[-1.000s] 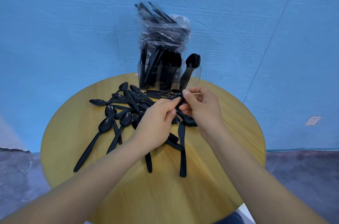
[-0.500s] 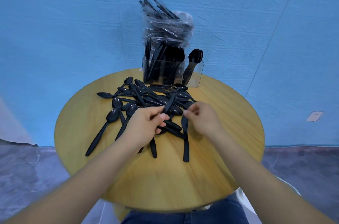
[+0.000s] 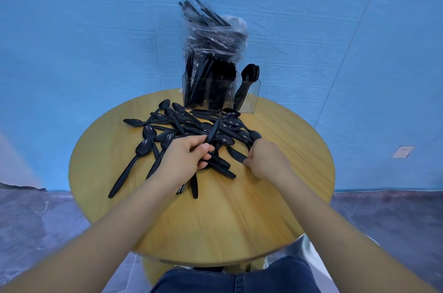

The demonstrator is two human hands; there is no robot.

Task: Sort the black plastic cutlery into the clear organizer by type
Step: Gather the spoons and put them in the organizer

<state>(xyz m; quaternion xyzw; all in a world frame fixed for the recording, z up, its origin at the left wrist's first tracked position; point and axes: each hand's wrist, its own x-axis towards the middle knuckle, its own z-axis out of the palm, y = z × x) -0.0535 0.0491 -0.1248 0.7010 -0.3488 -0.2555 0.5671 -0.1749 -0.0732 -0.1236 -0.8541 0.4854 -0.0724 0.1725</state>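
Gripping a bundle of black cutlery (image 3: 213, 133), left hand (image 3: 184, 156) sits at surface (image 3: 215, 220) center. Right hand (image 3: 268, 158) pinches a knife (image 3: 236, 155) w/ curled fingers; organizer (image 3: 249, 98) at far edge.

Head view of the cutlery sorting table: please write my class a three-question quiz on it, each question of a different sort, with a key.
1. True or false: the left hand grips a bunch of black cutlery.
2. Which compartment of the clear organizer holds spoons? A left, B middle, C right.
3. Fill in: the right hand pinches a piece from the loose pile on the round ____ table.

Key: 1 true; 2 C; 3 wooden.
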